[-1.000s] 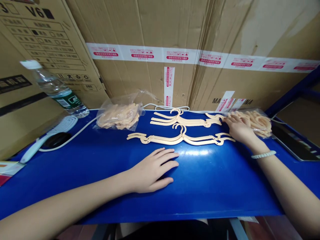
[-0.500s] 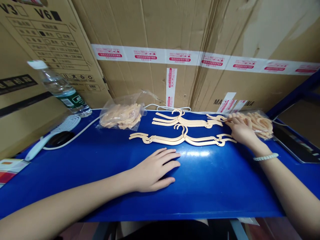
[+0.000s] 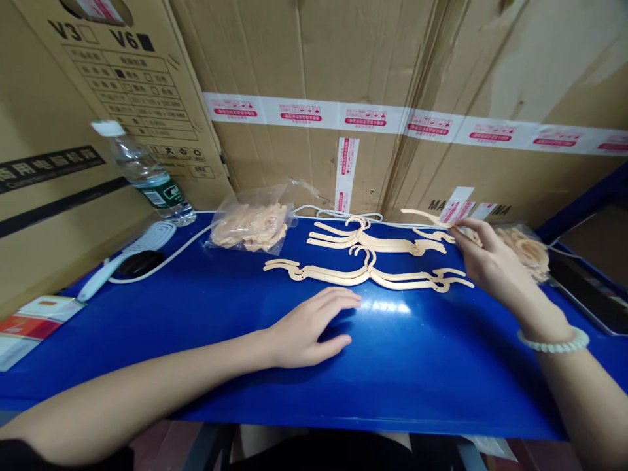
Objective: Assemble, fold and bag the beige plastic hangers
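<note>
My right hand (image 3: pixel 493 268) pinches a thin curved beige hanger piece (image 3: pixel 422 214), lifted at the back right of the blue table. Below that hand lie the right ends of two rows of flat beige hanger parts. The front row (image 3: pixel 326 276) has hooks at its middle and arms spreading to both sides; the back row (image 3: pixel 387 244) lies just behind, with a hook and stacked arms. My left hand (image 3: pixel 311 330) is in front of the front row, fingers apart and holding nothing.
A clear bag of beige pieces (image 3: pixel 252 226) lies back left; another bag (image 3: pixel 524 252) is partly behind my right hand. At left are a water bottle (image 3: pixel 152 180), a hairbrush (image 3: pixel 127 255) and a black mouse (image 3: pixel 142 263). Cardboard boxes (image 3: pixel 294 157) wall the back.
My right hand has risen and drawn back slightly with the hanger piece, which now shows clear of the back row. My left fingers have lifted and curved a little. The view has shifted.
</note>
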Demonstrator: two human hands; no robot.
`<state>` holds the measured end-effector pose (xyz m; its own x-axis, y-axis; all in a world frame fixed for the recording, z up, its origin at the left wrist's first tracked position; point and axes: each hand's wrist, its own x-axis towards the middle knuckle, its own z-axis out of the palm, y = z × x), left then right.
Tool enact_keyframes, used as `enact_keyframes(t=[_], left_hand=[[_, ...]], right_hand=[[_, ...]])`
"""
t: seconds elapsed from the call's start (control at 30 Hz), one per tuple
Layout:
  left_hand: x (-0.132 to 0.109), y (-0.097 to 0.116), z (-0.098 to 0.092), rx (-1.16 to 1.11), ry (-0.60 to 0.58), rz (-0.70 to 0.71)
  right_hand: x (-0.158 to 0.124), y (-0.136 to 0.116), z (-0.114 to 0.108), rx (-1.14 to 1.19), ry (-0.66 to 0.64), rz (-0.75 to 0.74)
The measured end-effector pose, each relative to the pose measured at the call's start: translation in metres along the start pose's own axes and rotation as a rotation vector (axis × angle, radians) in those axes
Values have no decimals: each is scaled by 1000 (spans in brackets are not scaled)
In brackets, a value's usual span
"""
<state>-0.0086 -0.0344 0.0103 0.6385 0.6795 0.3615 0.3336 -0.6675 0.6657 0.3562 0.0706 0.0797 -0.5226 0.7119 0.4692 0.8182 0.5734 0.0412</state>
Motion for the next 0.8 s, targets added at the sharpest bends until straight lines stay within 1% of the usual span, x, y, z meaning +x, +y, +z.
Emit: enact_keyframes(t=[0.07,0.1,0.13,0.23,0.3,0.37,0.47,0.57,0.63,0.67,0.7,0.73,0.8], left_hand=[[3,-2,3,-223,93,-144],[5,-3,4,-343,125,-213],[7,-6,6,-464,147,-265],[13,-13,9,-768,185,-322],[16,-14,9,-908,219,-328],[18,-13,9,-998,250,-330],[19,-11,9,-1047,277,-312],[18,-11,11,-1022,309,-316],[19,-11,11,-1006,343,-334],[19,-10,11,-1008,367,-342],[19,-9,10,-1018,395,-352],[20,-8,9,-1030,426,-367],[21,-4,7,-1031,488,-407]], right_hand=[[1,-25,4,246,80,-44],[2,-39,7,388,71,-58],[2,-53,11,536,27,-70],[-1,-91,24,1065,-319,21],[-4,-108,32,1397,-525,80],[-7,-117,38,1649,-638,143],[-8,-123,39,1877,-695,227],[-9,-127,35,1963,-735,243],[-9,-129,33,1926,-755,213],[-8,-129,32,1871,-745,177],[-7,-127,32,1777,-705,134],[-5,-123,33,1635,-634,82],[2,-108,38,1234,-421,-10]])
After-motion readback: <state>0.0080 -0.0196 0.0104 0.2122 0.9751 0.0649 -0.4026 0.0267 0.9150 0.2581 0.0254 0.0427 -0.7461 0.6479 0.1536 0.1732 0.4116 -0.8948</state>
